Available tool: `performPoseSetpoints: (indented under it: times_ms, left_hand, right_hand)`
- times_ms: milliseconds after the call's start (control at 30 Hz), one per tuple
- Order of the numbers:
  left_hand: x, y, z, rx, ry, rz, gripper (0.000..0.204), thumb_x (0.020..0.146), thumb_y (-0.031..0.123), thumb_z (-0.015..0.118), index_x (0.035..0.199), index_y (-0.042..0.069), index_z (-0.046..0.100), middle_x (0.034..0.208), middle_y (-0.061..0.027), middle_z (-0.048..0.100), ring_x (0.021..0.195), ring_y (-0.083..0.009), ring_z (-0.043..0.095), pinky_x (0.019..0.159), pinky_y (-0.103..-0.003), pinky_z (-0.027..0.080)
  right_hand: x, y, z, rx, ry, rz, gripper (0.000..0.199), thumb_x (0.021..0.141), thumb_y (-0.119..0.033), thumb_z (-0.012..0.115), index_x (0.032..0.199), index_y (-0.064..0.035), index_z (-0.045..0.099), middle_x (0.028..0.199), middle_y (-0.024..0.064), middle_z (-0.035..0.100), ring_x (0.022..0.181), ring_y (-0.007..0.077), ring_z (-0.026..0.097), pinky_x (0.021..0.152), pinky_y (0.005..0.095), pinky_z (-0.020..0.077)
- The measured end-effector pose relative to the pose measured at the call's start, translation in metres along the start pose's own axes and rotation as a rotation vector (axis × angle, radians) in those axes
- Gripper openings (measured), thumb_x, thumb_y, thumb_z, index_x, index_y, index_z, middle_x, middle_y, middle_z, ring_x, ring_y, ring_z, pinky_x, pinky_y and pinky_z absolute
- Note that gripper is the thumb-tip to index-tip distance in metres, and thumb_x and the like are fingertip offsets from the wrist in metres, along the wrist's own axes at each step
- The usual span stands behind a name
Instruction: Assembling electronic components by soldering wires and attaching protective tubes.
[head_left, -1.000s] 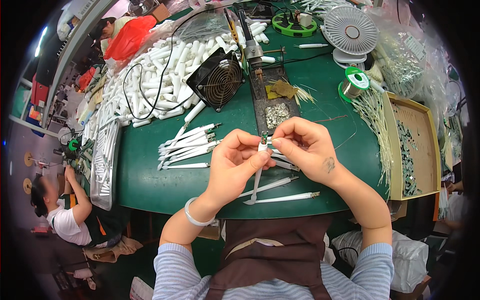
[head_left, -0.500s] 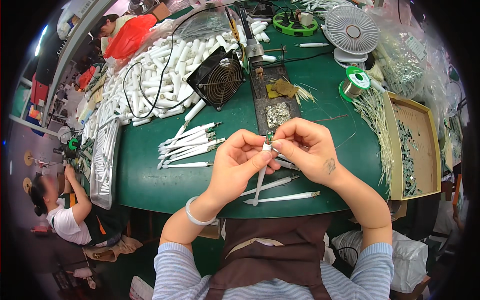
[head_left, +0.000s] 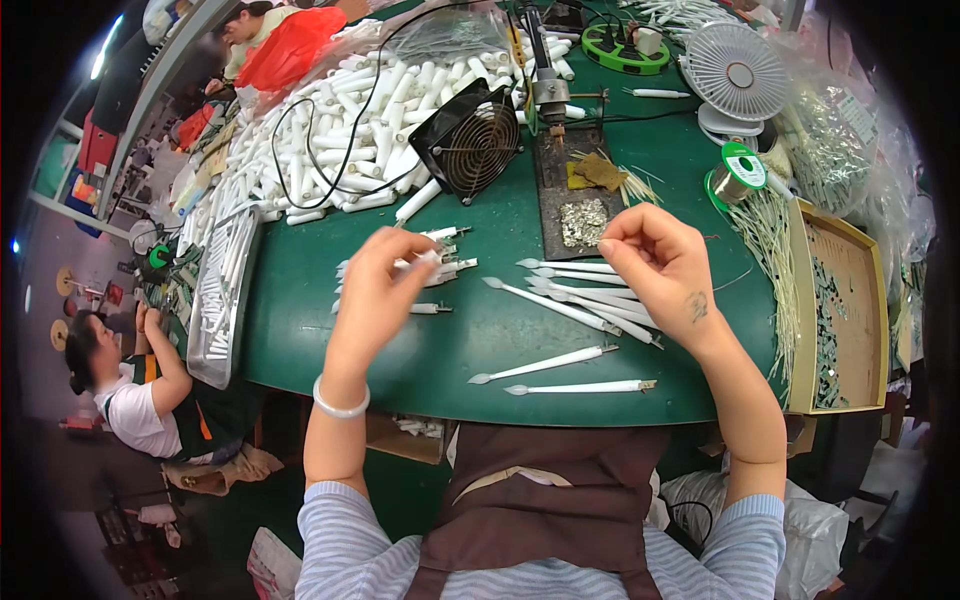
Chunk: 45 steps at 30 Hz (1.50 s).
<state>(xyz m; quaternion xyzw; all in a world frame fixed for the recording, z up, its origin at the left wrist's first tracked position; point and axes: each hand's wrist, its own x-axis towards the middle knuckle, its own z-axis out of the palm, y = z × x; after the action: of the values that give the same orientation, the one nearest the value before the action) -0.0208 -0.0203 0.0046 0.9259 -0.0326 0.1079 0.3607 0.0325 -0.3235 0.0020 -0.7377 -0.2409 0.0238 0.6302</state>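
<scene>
My left hand (head_left: pixel 378 290) hovers over a left-hand group of white plastic stick tubes (head_left: pixel 432 308) with metal ends; its fingers are curled and slightly blurred, partly hiding the tubes. Whether it grips one cannot be made out. My right hand (head_left: pixel 665 265) is held above the table's right side, thumb and fingertips pinched together; anything between them is too small to see. Under and left of it lies a second group of white tubes (head_left: pixel 560 305) with pointed, leaf-shaped tips. Two more such tubes (head_left: pixel 580 388) lie nearer the table's front edge.
A soldering iron on a stand (head_left: pixel 550 90) stands over a dark tray with solder scraps (head_left: pixel 583 222). Around it are a square black fan (head_left: pixel 468 140), a heap of white tubes (head_left: pixel 350 130), a solder spool (head_left: pixel 738 175), a white fan (head_left: pixel 738 75) and a yellow box (head_left: pixel 850 320).
My hands have moved apart from the middle, left hand to the left group, right hand to the right. The white tube they held together is no longer between them. The view has shifted slightly.
</scene>
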Motion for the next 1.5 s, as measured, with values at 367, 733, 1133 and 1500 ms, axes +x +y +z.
performPoseSetpoints:
  times_ms: [367, 733, 1133, 1500]
  left_hand:
    - [-0.001, -0.047, 0.018, 0.301, 0.129, 0.307, 0.029, 0.083, 0.000, 0.067, 0.111, 0.001, 0.067, 0.105, -0.0136, 0.064, 0.099, -0.0321, 0.059, 0.087, -0.039, 0.048]
    - [-0.018, 0.049, 0.084, -0.178, -0.487, 0.328, 0.016, 0.086, 0.013, 0.070, 0.097, 0.003, 0.066, 0.085, -0.0107, 0.065, 0.079, -0.0218, 0.064, 0.072, -0.035, 0.051]
    - [0.026, 0.055, 0.083, -0.964, -0.705, -0.315, 0.018, 0.097, 0.011, 0.058, 0.108, -0.002, 0.055, 0.085, -0.0066, 0.064, 0.069, -0.0096, 0.062, 0.052, -0.022, 0.048]
    - [0.032, 0.049, 0.090, -1.182, -0.690, -0.390, 0.015, 0.095, 0.011, 0.057, 0.104, 0.000, 0.054, 0.083, -0.0082, 0.064, 0.061, -0.0106, 0.061, 0.046, -0.021, 0.044]
  right_hand:
    - [0.002, -0.010, -0.015, -0.466, -0.637, -0.014, 0.013, 0.073, -0.011, 0.069, 0.083, -0.0039, 0.065, 0.070, 0.0096, 0.062, 0.063, 0.0246, 0.060, 0.059, 0.0348, 0.0465]
    - [-0.004, -0.002, -0.011, -0.702, -0.714, -0.059, 0.013, 0.073, -0.014, 0.069, 0.082, -0.0041, 0.068, 0.072, 0.0130, 0.066, 0.071, 0.0318, 0.065, 0.065, 0.0406, 0.0502]
    - [0.010, -0.005, -0.019, -0.297, -0.144, 0.024, 0.012, 0.079, -0.003, 0.069, 0.091, -0.0014, 0.068, 0.061, -0.0054, 0.044, 0.054, 0.0038, 0.031, 0.049, 0.0240, 0.0255]
    - [0.011, 0.009, -0.012, -0.419, -0.099, -0.350, 0.017, 0.074, -0.001, 0.070, 0.091, -0.0052, 0.070, 0.070, 0.0043, 0.061, 0.052, 0.0141, 0.047, 0.047, 0.0285, 0.0363]
